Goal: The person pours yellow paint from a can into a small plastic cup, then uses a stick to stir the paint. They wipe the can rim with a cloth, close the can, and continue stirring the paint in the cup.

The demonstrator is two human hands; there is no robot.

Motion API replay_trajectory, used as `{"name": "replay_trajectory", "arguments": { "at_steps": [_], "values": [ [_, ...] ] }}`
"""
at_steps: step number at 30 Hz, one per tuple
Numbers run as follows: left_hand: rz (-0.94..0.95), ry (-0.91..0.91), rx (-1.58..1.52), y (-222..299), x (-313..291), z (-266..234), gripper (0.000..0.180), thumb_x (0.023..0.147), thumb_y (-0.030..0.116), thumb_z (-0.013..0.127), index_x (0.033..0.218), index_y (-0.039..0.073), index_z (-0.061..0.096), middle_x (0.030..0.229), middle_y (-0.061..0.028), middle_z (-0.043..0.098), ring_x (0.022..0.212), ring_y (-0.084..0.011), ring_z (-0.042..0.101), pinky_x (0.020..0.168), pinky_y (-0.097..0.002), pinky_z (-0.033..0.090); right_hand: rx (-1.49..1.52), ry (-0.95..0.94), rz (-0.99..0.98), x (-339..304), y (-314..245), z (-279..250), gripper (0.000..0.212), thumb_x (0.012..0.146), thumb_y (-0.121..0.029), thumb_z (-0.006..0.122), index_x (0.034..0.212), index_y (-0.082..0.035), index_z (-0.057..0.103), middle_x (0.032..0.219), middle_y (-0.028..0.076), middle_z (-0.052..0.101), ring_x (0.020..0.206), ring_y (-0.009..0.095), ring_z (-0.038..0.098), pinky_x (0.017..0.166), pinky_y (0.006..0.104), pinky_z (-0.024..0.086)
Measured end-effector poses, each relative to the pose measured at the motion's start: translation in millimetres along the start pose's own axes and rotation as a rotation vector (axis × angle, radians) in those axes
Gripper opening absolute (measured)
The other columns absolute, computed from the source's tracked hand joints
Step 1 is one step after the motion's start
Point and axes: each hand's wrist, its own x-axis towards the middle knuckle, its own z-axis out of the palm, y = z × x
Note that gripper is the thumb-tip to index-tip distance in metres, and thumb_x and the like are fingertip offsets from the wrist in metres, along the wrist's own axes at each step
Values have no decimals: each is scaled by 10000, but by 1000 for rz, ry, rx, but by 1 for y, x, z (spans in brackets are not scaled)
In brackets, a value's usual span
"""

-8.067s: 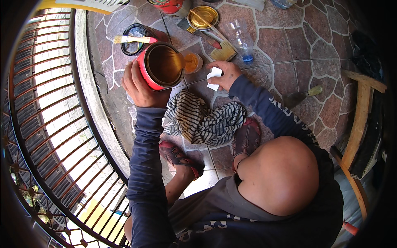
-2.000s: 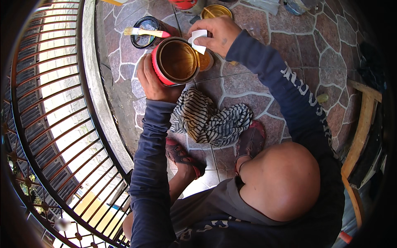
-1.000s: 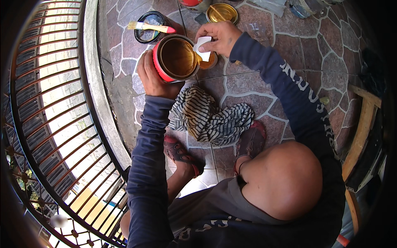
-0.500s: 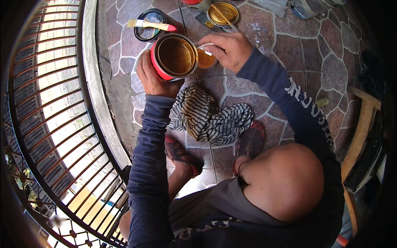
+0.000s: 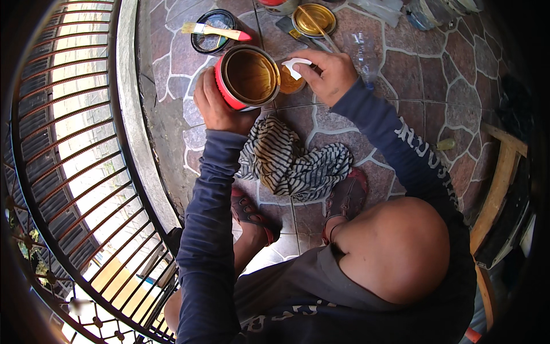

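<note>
My left hand (image 5: 219, 104) is wrapped round the side of a red paint can (image 5: 230, 96), which tilts to the right. Inside its metal rim, gold-brown paint coats the wall. My right hand (image 5: 329, 74) pinches a thin white piece (image 5: 299, 67) between thumb and fingers, close to the can's right rim; its material is unclear. Just under that piece is a round patch of gold-brown paint (image 5: 291, 82), seemingly in a small container that is partly hidden. Below the can, a striped black-and-white cloth (image 5: 292, 157) lies crumpled on the floor between my feet.
A paintbrush (image 5: 220, 31) rests across an open black can (image 5: 200, 43). Beyond my right hand are a gold-coated lid (image 5: 306, 28) with a stick across it and a clear plastic bottle (image 5: 362, 54). Left stands a metal railing (image 5: 123, 155); right, a wooden frame (image 5: 497, 189).
The can has shifted slightly right with my left hand. My right hand has moved a little right and down, and the white piece has turned, showing more of its face.
</note>
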Motion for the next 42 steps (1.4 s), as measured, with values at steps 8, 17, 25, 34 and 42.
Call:
{"name": "replay_trajectory", "arguments": {
  "at_steps": [8, 17, 25, 34, 42],
  "values": [
    [42, 14, 59, -1, 1, 1, 1083, 546, 329, 958, 1395, -20, 384, 1276, -207, 527, 1154, -418, 541, 981, -496, 455, 142, 27, 157, 1, 4, -1, 245, 918, -134, 702, 1143, -38, 708, 977, 114, 759, 787, 171, 726, 706, 298, 575],
    [61, 21, 20, 1, 3, 1, 958, 612, 281, 887, 1384, -36, 418, 1280, -238, 528, 1194, -415, 520, 1045, -490, 397, 74, 46, 99, 19, -1, -2, 269, 903, -129, 709, 1157, -41, 707, 956, 109, 762, 747, 133, 722, 676, 281, 573],
    [95, 30, 10, 3, 5, 1, 945, 622, 292, 894, 1373, -45, 431, 1287, -244, 528, 1199, -417, 521, 1037, -491, 408, 23, -38, -44, 39, -4, -3, 260, 886, -115, 681, 1125, -14, 696, 931, 151, 745, 782, 228, 735, 724, 329, 582],
    [39, -12, -2, 5, 4, 0, 989, 603, 269, 915, 1395, -31, 404, 1290, -242, 519, 1195, -426, 518, 1038, -492, 416, -2, -203, -89, 45, 6, -6, 252, 863, -91, 708, 1102, -11, 698, 944, 158, 742, 842, 241, 739, 761, 332, 577],
    [80, 4, 37, 1, 8, 1, 1067, 566, 335, 952, 1399, -23, 390, 1292, -222, 523, 1174, -417, 537, 999, -493, 448, 270, -299, 149, 44, 16, -2, 252, 901, -70, 712, 1144, -7, 684, 940, 88, 742, 785, 131, 695, 660, 272, 561]
  ]
}}
